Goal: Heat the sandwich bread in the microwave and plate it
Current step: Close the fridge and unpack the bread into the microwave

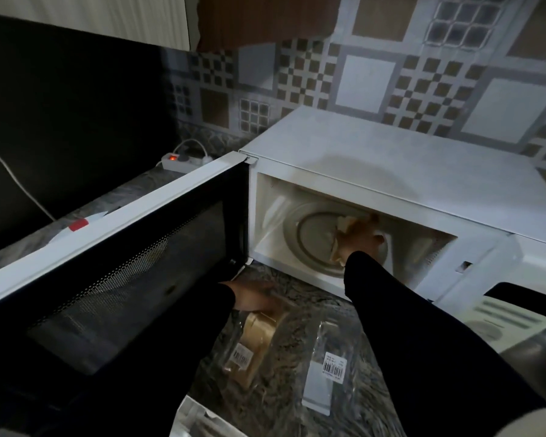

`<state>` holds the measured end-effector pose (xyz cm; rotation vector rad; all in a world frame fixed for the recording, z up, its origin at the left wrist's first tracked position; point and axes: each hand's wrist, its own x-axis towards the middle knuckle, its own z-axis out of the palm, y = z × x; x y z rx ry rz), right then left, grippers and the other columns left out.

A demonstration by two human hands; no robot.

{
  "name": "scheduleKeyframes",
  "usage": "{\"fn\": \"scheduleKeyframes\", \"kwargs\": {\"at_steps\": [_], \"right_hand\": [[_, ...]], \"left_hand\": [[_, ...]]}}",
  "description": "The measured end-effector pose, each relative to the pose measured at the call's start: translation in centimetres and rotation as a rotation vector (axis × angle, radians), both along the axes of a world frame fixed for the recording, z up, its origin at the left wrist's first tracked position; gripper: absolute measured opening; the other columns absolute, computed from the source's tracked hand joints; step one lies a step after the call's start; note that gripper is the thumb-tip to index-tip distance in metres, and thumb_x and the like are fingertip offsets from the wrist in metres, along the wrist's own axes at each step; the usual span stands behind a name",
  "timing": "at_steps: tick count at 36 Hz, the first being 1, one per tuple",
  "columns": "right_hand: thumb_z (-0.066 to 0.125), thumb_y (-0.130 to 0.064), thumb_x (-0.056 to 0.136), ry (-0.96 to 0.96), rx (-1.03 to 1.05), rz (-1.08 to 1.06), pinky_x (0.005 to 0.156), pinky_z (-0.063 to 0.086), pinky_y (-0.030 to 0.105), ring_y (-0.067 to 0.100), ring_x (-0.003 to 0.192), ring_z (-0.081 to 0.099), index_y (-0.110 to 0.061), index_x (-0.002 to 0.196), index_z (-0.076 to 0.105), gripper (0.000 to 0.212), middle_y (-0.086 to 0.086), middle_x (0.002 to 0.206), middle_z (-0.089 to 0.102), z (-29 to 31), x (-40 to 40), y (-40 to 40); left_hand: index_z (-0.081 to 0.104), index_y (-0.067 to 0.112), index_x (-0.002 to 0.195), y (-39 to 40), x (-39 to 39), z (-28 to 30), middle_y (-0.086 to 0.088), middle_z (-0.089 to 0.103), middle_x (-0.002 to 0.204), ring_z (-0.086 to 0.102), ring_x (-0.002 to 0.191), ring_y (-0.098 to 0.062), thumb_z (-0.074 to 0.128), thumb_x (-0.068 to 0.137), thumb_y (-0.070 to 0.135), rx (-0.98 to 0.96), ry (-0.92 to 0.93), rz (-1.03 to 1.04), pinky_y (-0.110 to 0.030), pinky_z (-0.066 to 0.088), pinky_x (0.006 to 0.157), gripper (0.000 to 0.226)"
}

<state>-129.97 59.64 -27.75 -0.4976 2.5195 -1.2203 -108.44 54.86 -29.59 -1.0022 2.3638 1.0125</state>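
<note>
Home kitchen: white microwave (375, 171) on stone-look counter (297, 342) (patterned wall tiles (366, 77) behind).

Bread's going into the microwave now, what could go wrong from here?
1. The right hand holds the bread at the right part of the glass turntable; released there, it may sit off-centre.
2. The left hand rests on the bread bag just under the open microwave door; swinging the door shut could catch the sleeve.

Open door (114, 263) walls off the frame's left; the microwave (391, 171) cavity mouth at centre gapes, bread bags (259, 339) cluttering the counter (297, 357) below.
</note>
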Motion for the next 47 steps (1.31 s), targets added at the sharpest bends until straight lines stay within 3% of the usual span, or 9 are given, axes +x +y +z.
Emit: {"fn": "scheduleKeyframes", "kwargs": {"at_steps": [8, 14, 18, 22, 26, 33, 40, 43, 47], "right_hand": [[0.068, -0.034, 0.084, 0.015, -0.002, -0.009, 0.100, 0.035, 0.032, 0.035, 0.134, 0.037, -0.016, 0.152, 0.009, 0.092, 0.017, 0.147, 0.033, 0.5, 0.8, 0.8], [0.063, -0.034, 0.085, 0.100, -0.034, -0.063, 0.100, 0.045, 0.036, 0.039, 0.116, 0.054, -0.022, 0.153, 0.009, 0.088, 0.024, 0.142, 0.033, 2.7, 3.2, 2.9], [0.065, -0.028, 0.084, 0.244, -0.047, -0.029, 0.098, 0.045, 0.038, 0.041, 0.115, 0.053, -0.013, 0.148, 0.024, 0.077, 0.025, 0.131, 0.042, 3.8, 6.1, 4.2], [0.062, -0.031, 0.089, 0.402, 0.075, 0.103, 0.100, 0.035, 0.030, 0.031, 0.127, 0.044, -0.008, 0.136, 0.044, 0.055, 0.019, 0.139, 0.044, 4.7, 9.9, 5.7], [0.062, -0.020, 0.088, 0.399, 0.061, 0.346, 0.092, 0.040, 0.026, 0.027, 0.114, 0.052, -0.006, 0.122, 0.058, 0.037, 0.013, 0.127, 0.053, 4.2, 13.9, 7.7], [0.061, -0.014, 0.084, 0.387, 0.276, 0.637, 0.073, 0.045, 0.024, 0.021, 0.086, 0.062, -0.010, 0.096, 0.069, 0.015, 0.006, 0.089, 0.068, 1.9, 21.1, 11.0], [0.055, -0.009, 0.089, 0.316, 0.468, 0.723, 0.071, 0.042, 0.028, 0.031, 0.095, 0.063, 0.000, 0.098, 0.069, 0.019, 0.019, 0.100, 0.066, -1.5, 25.6, 12.9], [0.057, -0.010, 0.091, 0.328, 0.503, 0.688, 0.072, 0.044, 0.027, 0.032, 0.096, 0.064, -0.003, 0.102, 0.069, 0.019, 0.018, 0.102, 0.066, -2.8, 26.4, 13.1], [0.056, -0.008, 0.090, 0.339, 0.512, 0.648, 0.085, 0.050, 0.031, 0.033, 0.102, 0.064, -0.005, 0.107, 0.069, 0.022, 0.019, 0.108, 0.066, -3.6, 26.5, 12.9]], "left_hand": [[0.053, 0.031, 0.134, -0.7, 0.5, -1.2, 0.005, 0.043, 0.146, 0.041, 0.134, -0.014, 0.051, 0.074, 0.076, 0.076, 0.085, 0.045, -0.034, 0.029, 0.116, 0.075], [0.044, 0.021, 0.142, -0.3, 1.8, -1.8, 0.000, 0.034, 0.152, 0.038, 0.136, -0.017, 0.042, 0.090, 0.059, 0.107, 0.224, 0.227, -0.031, 0.030, 0.114, 0.064], [0.033, 0.019, 0.148, 0.6, 3.7, -2.0, -0.007, 0.056, 0.121, 0.054, 0.102, -0.020, 0.028, 0.100, 0.051, 0.095, 0.241, 0.338, -0.023, 0.041, 0.078, 0.058], [0.043, 0.009, 0.139, 1.8, 5.3, -1.9, -0.017, 0.060, 0.119, 0.060, 0.096, -0.027, 0.034, 0.097, 0.055, 0.164, 0.351, 0.429, -0.030, 0.048, 0.086, 0.064], [0.034, 0.005, 0.146, 3.8, 7.4, -1.2, -0.013, 0.037, 0.150, 0.038, 0.137, -0.026, 0.023, 0.105, 0.033, 0.120, 0.384, 0.343, -0.036, 0.029, 0.115, 0.050], [0.057, 0.004, 0.125, 5.2, 10.7, -3.9, -0.019, 0.053, 0.136, 0.050, 0.126, -0.029, 0.008, 0.089, 0.056, -0.149, 0.362, 0.195, -0.034, 0.037, 0.108, 0.080], [0.062, 0.001, 0.101, 7.0, 12.9, -4.3, -0.017, 0.066, 0.104, 0.063, 0.099, -0.029, 0.056, 0.094, 0.030, -0.015, 0.467, 0.262, -0.036, 0.047, 0.090, 0.030], [0.059, 0.008, 0.097, 6.7, 13.3, -5.1, -0.014, 0.067, 0.094, 0.065, 0.091, -0.027, 0.071, 0.070, 0.041, 0.026, 0.446, 0.262, -0.046, 0.050, 0.090, 0.044], [0.050, 0.012, 0.129, 7.5, 14.4, -4.1, -0.009, 0.065, 0.116, 0.062, 0.108, -0.021, 0.077, 0.076, 0.016, 0.057, 0.422, 0.248, -0.030, 0.049, 0.091, 0.060]]}}
